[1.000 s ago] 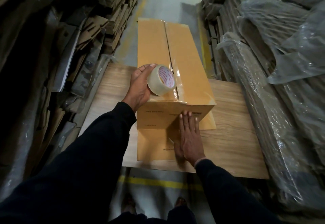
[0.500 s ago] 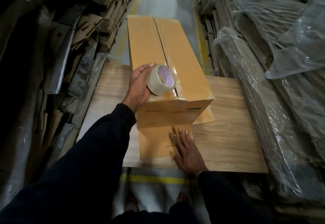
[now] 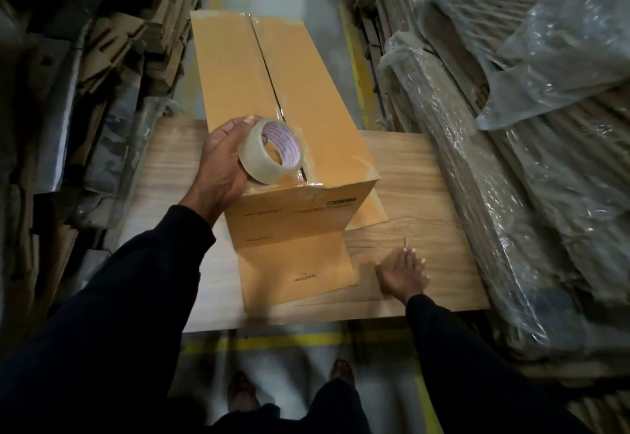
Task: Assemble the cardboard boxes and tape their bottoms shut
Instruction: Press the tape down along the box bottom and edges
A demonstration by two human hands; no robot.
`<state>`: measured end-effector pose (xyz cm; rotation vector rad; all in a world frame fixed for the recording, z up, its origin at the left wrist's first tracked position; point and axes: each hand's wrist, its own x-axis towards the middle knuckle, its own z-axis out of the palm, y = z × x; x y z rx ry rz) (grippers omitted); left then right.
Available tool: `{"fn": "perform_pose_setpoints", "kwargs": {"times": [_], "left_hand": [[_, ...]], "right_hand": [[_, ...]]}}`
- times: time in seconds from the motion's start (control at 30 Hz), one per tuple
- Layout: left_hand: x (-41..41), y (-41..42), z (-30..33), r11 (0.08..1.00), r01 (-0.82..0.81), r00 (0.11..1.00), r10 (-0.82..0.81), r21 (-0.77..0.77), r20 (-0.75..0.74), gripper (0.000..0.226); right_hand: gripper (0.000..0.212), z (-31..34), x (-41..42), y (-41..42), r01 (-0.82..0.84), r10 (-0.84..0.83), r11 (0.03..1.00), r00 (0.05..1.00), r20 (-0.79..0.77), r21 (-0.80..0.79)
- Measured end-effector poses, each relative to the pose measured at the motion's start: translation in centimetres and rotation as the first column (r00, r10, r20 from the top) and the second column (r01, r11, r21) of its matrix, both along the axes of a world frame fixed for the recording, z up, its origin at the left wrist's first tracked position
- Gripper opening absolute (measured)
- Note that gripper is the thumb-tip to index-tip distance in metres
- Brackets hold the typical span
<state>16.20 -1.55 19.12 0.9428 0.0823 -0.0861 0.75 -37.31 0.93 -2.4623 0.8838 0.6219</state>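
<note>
A tall tan cardboard box (image 3: 300,106) lies on its side on the wooden table (image 3: 419,174), and its two closed flaps meet in a centre seam facing up. Clear tape shines over the near end of that seam. My left hand (image 3: 220,164) grips a roll of clear tape (image 3: 272,150) and holds it on the box's near top edge. One open flap (image 3: 296,273) lies flat on the table towards me. My right hand (image 3: 402,275) rests on the table to the right of that flap, its fingertips touching a small thin metal piece (image 3: 404,242).
Stacks of flattened cardboard (image 3: 112,58) crowd the left side. Plastic-wrapped cardboard bundles (image 3: 511,160) press against the table's right edge. A grey floor with yellow lines (image 3: 272,343) runs under the table and beyond it. My feet stand at the near edge.
My right hand left the box's front face, slid down over the flat flap, then moved right onto the bare table. My left hand stayed holding the tape roll on the box.
</note>
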Motion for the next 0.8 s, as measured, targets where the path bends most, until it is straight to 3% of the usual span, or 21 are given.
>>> {"fn": "perform_pose_setpoints", "kwargs": {"times": [0.07, 0.13, 0.2, 0.23, 0.33, 0.43, 0.67, 0.8], "left_hand": [[-0.1, 0.0, 0.2, 1.0, 0.01, 1.0, -0.01, -0.01, -0.009, 0.012], [-0.2, 0.2, 0.3, 0.999, 0.032, 0.999, -0.032, -0.018, -0.019, 0.012], [-0.2, 0.4, 0.5, 0.998, 0.057, 0.998, -0.057, -0.023, -0.029, 0.013], [-0.2, 0.5, 0.5, 0.998, 0.065, 0.997, -0.066, -0.023, -0.036, 0.013], [-0.2, 1.0, 0.5, 0.997, 0.07, 0.996, -0.071, -0.024, -0.061, 0.014], [0.0, 1.4, 0.6, 0.997, 0.071, 0.994, -0.071, -0.007, -0.082, 0.014], [-1.1, 3.8, 0.8, 0.99, 0.133, 0.986, -0.127, 0.055, -0.106, 0.025], [-2.6, 4.2, 1.8, 0.98, 0.169, 0.984, -0.161, 0.107, -0.072, 0.017]], "right_hand": [[0.079, 3.4, 2.0, 1.3, 0.14, -0.154, 0.987, 0.96, 0.235, 0.076], [0.064, 8.2, 4.2, 3.5, 0.204, -0.283, 0.958, 0.791, 0.542, 0.201], [0.056, 13.6, 6.9, 5.6, 0.108, -0.267, 0.96, 0.634, 0.725, 0.258], [0.054, 15.9, 8.3, 6.5, 0.008, -0.195, 0.971, 0.612, 0.766, 0.24], [0.056, 19.1, 12.0, 8.7, -0.323, 0.096, 0.928, 0.691, 0.717, 0.187], [0.056, 18.7, 13.2, 10.5, -0.421, 0.332, 0.907, 0.752, 0.569, 0.026], [0.058, 17.2, 6.9, 13.8, -0.287, 0.264, 0.957, 0.785, 0.56, -0.047], [0.061, 17.1, 3.6, 15.7, -0.23, 0.222, 0.971, 0.792, 0.568, -0.059]]}}
